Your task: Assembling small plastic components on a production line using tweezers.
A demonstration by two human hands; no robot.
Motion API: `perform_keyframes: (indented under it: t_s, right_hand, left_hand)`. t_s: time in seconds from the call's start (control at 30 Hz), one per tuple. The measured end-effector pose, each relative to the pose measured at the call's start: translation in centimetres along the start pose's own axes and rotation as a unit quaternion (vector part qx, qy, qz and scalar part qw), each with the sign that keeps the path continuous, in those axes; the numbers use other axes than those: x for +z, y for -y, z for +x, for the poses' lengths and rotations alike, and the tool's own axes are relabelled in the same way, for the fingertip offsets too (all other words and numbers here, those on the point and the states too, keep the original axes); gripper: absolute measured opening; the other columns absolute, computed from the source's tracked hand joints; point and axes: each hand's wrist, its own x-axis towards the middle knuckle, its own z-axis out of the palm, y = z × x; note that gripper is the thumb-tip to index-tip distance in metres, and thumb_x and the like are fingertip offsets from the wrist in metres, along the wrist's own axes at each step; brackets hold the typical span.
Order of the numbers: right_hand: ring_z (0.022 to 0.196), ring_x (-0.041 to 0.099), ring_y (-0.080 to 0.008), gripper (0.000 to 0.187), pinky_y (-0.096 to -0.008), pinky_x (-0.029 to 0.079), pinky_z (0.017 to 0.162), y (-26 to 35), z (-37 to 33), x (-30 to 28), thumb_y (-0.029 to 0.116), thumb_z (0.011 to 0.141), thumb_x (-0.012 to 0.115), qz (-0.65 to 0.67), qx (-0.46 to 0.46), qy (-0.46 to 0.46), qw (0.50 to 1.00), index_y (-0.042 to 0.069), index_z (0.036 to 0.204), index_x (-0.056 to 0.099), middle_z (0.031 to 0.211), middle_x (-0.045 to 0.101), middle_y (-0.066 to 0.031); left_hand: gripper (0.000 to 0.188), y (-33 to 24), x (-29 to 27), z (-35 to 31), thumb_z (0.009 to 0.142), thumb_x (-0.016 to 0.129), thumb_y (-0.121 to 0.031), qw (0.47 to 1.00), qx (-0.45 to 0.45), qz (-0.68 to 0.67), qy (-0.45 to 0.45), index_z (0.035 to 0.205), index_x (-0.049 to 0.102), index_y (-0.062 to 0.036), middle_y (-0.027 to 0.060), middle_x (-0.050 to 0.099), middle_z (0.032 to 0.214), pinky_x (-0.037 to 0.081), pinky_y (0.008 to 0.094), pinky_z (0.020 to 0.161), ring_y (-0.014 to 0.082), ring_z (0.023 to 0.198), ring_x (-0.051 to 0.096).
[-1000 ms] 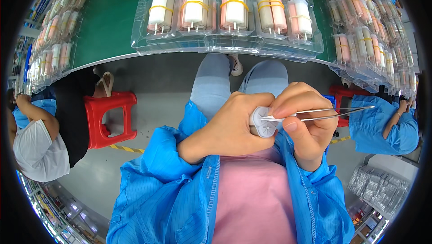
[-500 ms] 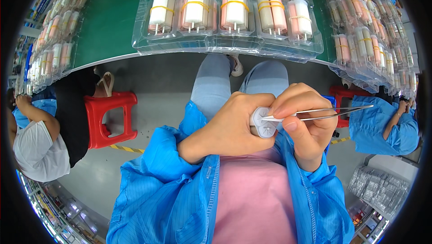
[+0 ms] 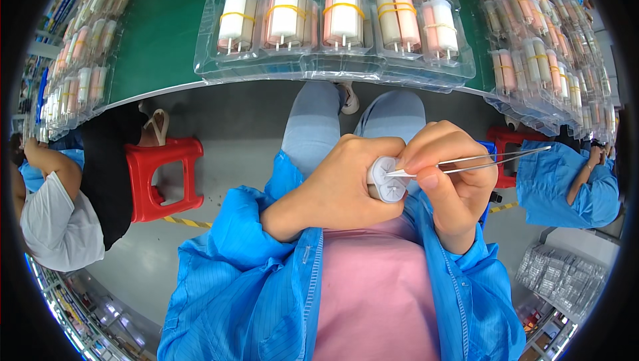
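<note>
My left hand (image 3: 343, 184) is wrapped round a bundle of small tubes (image 3: 389, 180), with its pale, lobed end facing right and up. Most of the bundle's body is hidden in that fist. Between thumb and fingers, my right hand (image 3: 452, 178) pinches a pair of metal tweezers (image 3: 479, 161). The tweezers' tips touch or hover at the pale end's middle; which of the two I cannot tell. Their joined back end points out to the right. Both hands are held above my lap, close in front of my chest.
Ahead, a clear plastic tray (image 3: 319, 68) of banded white, pink and grey tube bundles stands at the green table's (image 3: 160, 28) near edge. More loaded trays are stacked at both sides. Co-workers sit left and right; a red stool (image 3: 163, 178) is at the left.
The tweezers' back end has tilted slightly upward, and the bundle has turned a little in my left hand. Both hands keep their grip and nearly the same place.
</note>
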Motion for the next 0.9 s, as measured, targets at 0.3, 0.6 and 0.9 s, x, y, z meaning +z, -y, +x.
perform_keyframes:
  t_s: [0.3, 0.6, 0.9]
  right_hand:
    - [0.066, 0.060, -0.0203, 0.008, -0.0281, 0.046, 0.058, 0.0, 0.3, -0.1, 0.001, 0.073, 0.069, -0.083, -0.025, 0.028, 0.996, -0.001, 0.079, 0.065, 0.077, 0.063, -0.0121]
    - [0.063, 0.060, -0.0226, 0.011, -0.0298, 0.046, 0.056, 0.6, 0.9, -0.3, 0.004, 0.070, 0.072, -0.130, -0.040, 0.064, 0.989, 0.002, 0.077, 0.065, 0.073, 0.063, -0.0100]
    - [0.063, 0.059, -0.0252, 0.015, -0.0311, 0.046, 0.056, 1.5, 1.2, 0.1, 0.000, 0.066, 0.073, -0.245, -0.082, 0.106, 0.960, 0.002, 0.077, 0.064, 0.074, 0.062, -0.0090]
  left_hand:
    - [0.022, 0.0, 0.3, 0.4, 0.062, 0.065, -0.005, 0.998, 0.027, 0.019, -0.047, 0.083, 0.061, 0.0014, 0.0170, 0.061, 0.067, 0.048, 0.0330, 0.054, 0.0290, 0.058, 0.062]
    - [0.020, 0.0, 0.4, 0.5, 0.062, 0.066, -0.007, 0.997, 0.035, 0.053, -0.054, 0.080, 0.061, 0.0006, 0.0195, 0.062, 0.069, 0.049, 0.0380, 0.056, 0.0372, 0.064, 0.062]
    - [0.022, 0.3, 0.0, 0.3, 0.061, 0.070, -0.010, 0.979, 0.029, 0.191, -0.063, 0.078, 0.058, -0.0027, 0.0205, 0.061, 0.067, 0.045, 0.0466, 0.055, 0.0409, 0.065, 0.060]
